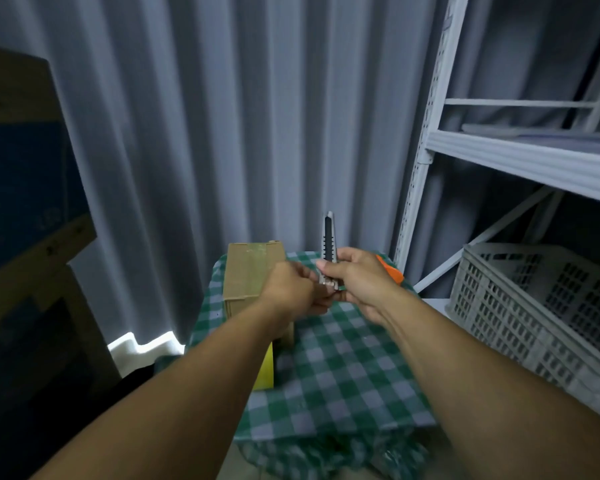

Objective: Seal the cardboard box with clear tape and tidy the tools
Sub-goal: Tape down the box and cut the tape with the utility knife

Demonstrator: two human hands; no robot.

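A closed cardboard box (248, 275) with clear tape along its top seam stands at the far left of a small table under a green checked cloth (343, 358). Above the cloth, both my hands hold a silver and black utility knife (328, 237) upright, tip pointing up. My right hand (357, 277) grips its body. My left hand (291, 289) pinches the knife's lower end, in front of the box. An orange object (392, 270) peeks out behind my right hand; most of it is hidden.
A yellow object (265, 370) lies under my left forearm beside the box. A grey slatted plastic crate (541, 313) sits on the low shelf of a white metal rack (426, 157) at right. Stacked cardboard boxes (25, 209) stand at left. Grey curtains hang behind.
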